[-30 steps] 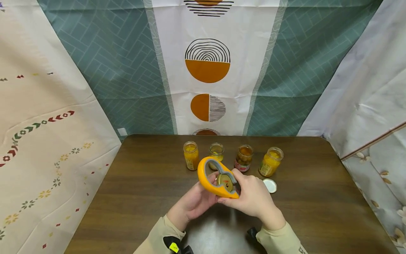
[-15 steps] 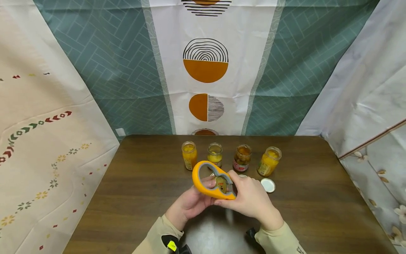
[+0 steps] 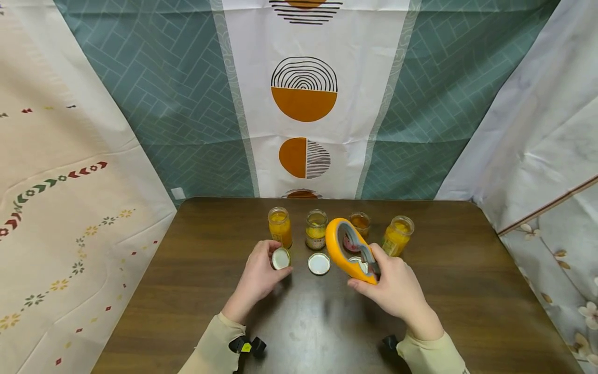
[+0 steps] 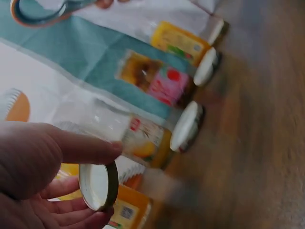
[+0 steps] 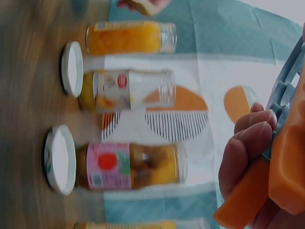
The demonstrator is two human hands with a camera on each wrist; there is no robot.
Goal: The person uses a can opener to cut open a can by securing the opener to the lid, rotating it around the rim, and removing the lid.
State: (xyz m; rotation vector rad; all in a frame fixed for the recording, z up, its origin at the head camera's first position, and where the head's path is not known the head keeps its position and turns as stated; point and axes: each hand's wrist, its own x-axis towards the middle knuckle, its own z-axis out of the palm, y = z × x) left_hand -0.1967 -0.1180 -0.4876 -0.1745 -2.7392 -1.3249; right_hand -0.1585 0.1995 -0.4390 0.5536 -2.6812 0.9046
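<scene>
My left hand [image 3: 257, 272] pinches a round jar lid [image 3: 281, 258] between thumb and fingers, in front of the leftmost jar [image 3: 280, 227]. The lid's white inside shows, and its gold rim [image 4: 112, 186] is seen in the left wrist view. My right hand [image 3: 397, 288] grips an orange and grey jar opener [image 3: 358, 274], raised before the jar with the pink label [image 5: 108, 166]. Nothing sits inside the opener's loop. A lid lies white side up [image 3: 319, 264] before the second jar [image 3: 316, 231]; another lid [image 5: 61, 160] lies before the pink-labelled one.
A jar with yellow contents [image 3: 397, 236] stands at the right of the row. Its lid [image 4: 219, 32] lies before it, hidden by my right hand in the head view. All the jars stand lidless near the back of the brown table [image 3: 196, 291], before a hanging cloth [image 3: 201, 145].
Both hands were together, with a gold lid inside the opener. Now my left hand has taken that lid out and moved left and forward; my right hand has moved right with the opener.
</scene>
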